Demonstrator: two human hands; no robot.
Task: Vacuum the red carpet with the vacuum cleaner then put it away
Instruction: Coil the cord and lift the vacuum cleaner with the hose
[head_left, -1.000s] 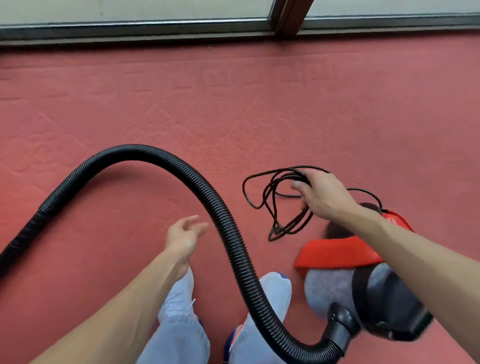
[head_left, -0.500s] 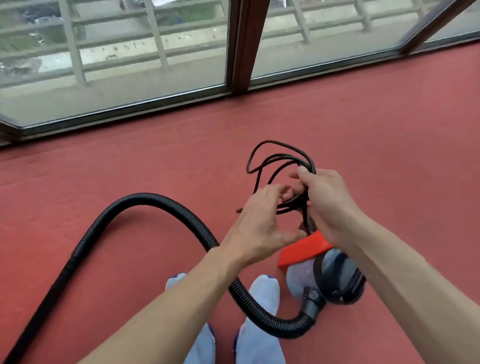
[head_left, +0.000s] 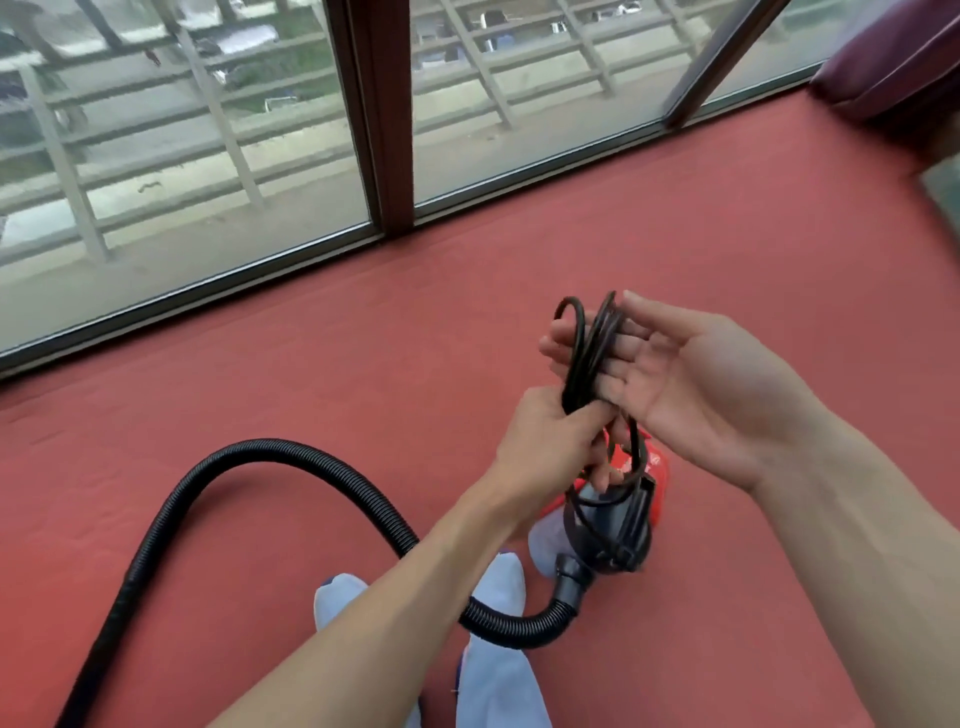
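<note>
The vacuum cleaner (head_left: 618, 530) sits on the red carpet (head_left: 727, 260); just above it the left hand (head_left: 550, 441) has its grip closed round the coiled cord (head_left: 587, 353), the right hand (head_left: 691, 384) a wide grip, loops across its flat fingers (head_left: 631, 364). Vacuuming looks done; stowing is left

Above the red carpet (head_left: 363, 374), the left hand (head_left: 550, 441) grips a bundle of black cord (head_left: 587, 358). Its loops lie across the right hand (head_left: 675, 379), palm up, fingers straight. The vacuum cleaner (head_left: 613, 525) sits below, its ribbed hose (head_left: 291, 457) curving leftward.
</note>
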